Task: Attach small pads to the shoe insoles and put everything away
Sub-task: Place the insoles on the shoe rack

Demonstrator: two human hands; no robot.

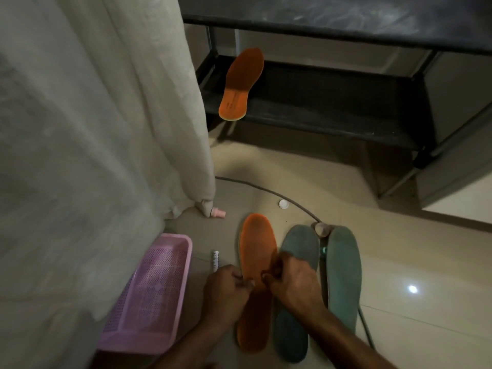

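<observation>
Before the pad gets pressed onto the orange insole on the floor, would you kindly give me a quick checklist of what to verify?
1. Orange insole lies flat on the floor: ok.
2. Both hands over it, left hand and right hand: ok.
3. Pad held between the fingers: cannot tell, too small and dim.
4. Two green insoles laid beside it: ok.
5. Pink basket within reach for putting away: ok.
6. Second orange insole overhangs the shelf edge: not ok.

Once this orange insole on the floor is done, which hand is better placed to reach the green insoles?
Probably the right hand: it already overlaps the nearer green insole, beside the orange insole. The left hand sits on the pink basket side.
</observation>
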